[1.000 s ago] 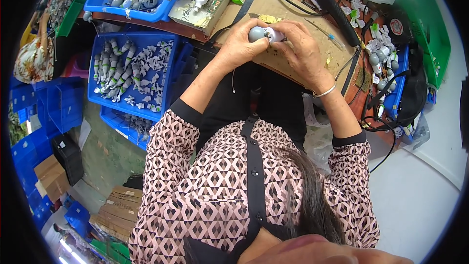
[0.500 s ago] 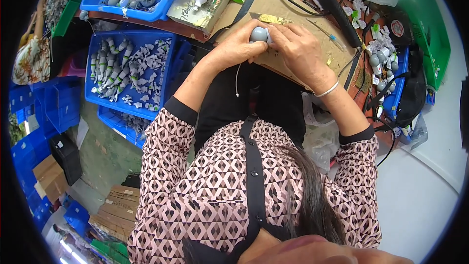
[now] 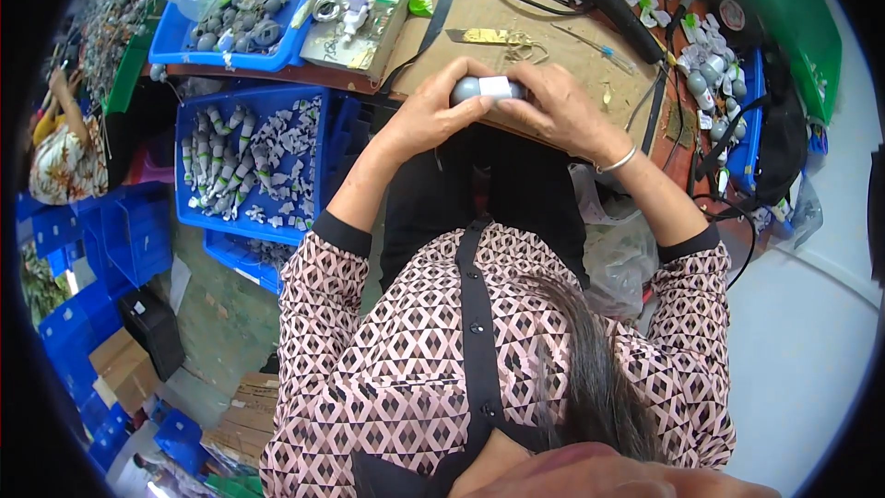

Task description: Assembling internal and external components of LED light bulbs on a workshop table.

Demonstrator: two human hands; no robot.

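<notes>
Our left hand (image 3: 431, 112) and right hand (image 3: 570, 112) have drawn closer to us, grasping the grey-and-white piece (image 3: 495, 88) by its 2 ends over the near edge of the worktop (image 3: 479, 5), where a loosened grip could drop it.

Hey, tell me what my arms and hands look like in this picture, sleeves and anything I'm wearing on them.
Your left hand and right hand are ungloved. The sleeves have a geometric diamond pattern in pale pink, black and brown, ending in plain black cuffs. A thin, silvery bangle circles the right wrist.
</notes>
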